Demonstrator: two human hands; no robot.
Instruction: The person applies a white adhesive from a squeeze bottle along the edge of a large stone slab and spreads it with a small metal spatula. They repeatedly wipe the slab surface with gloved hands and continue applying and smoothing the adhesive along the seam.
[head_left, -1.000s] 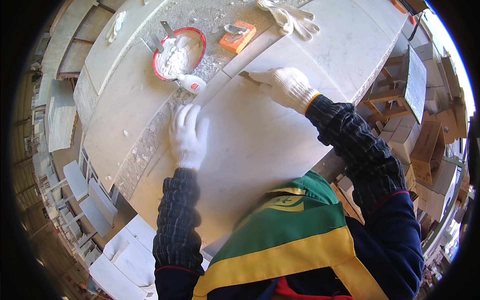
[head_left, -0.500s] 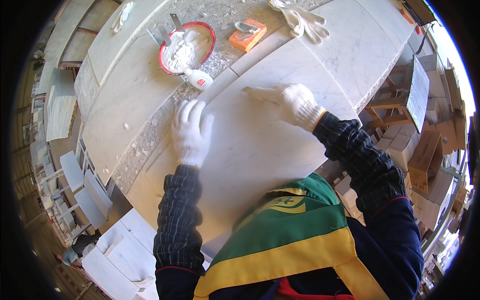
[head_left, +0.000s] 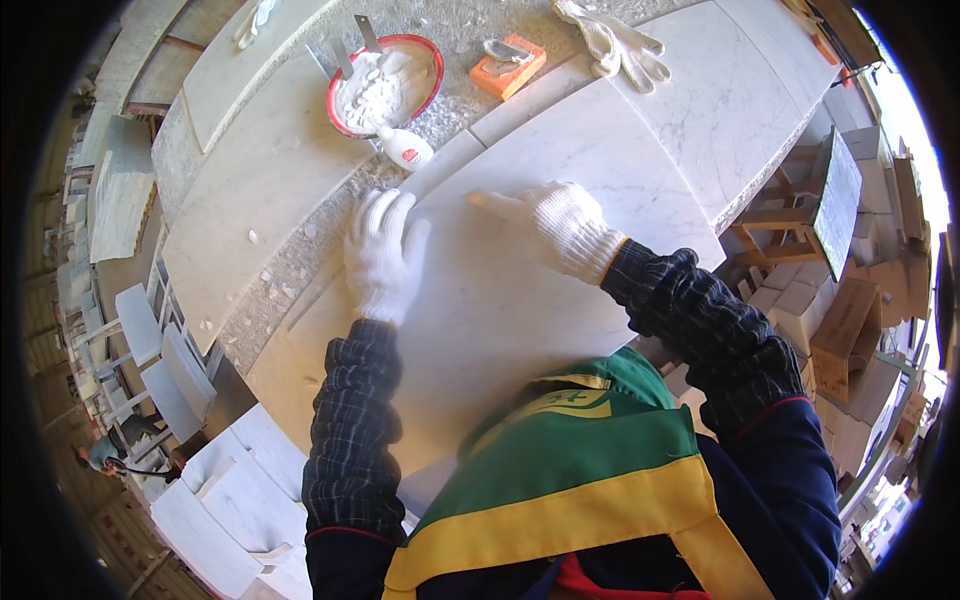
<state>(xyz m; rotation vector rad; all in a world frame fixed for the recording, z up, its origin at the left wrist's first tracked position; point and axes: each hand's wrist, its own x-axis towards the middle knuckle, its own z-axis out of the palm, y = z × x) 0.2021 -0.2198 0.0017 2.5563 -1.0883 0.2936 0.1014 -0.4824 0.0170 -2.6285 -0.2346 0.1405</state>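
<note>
A pale marble slab (head_left: 560, 130) with grey veins lies on the bench in front of me. My left hand (head_left: 382, 255), in a white knitted glove, rests flat near its left edge, fingers stretched and thumb apart. Also gloved, my right hand (head_left: 565, 228) is over the slab's middle with most fingers curled under. A tan tip (head_left: 477, 199) juts from its left side close to the surface; whether it is a fingertip or a small held piece cannot be made out. Beyond my hands stand a red-rimmed bowl (head_left: 438, 75) of white paste and a white squeeze bottle (head_left: 405, 150).
Two flat metal blades (head_left: 367, 33) stick up from the bowl. An orange block (head_left: 507, 70) with a grey piece on top sits right of it, near a loose glove (head_left: 620, 50). More slabs (head_left: 265, 170) lie left. Cartons and a wooden stand (head_left: 790, 220) are at right.
My right hand has slid left and slightly nearer to me across the slab. My left hand stays in place. The whole view has shifted slightly, and a person at far left shows more.
</note>
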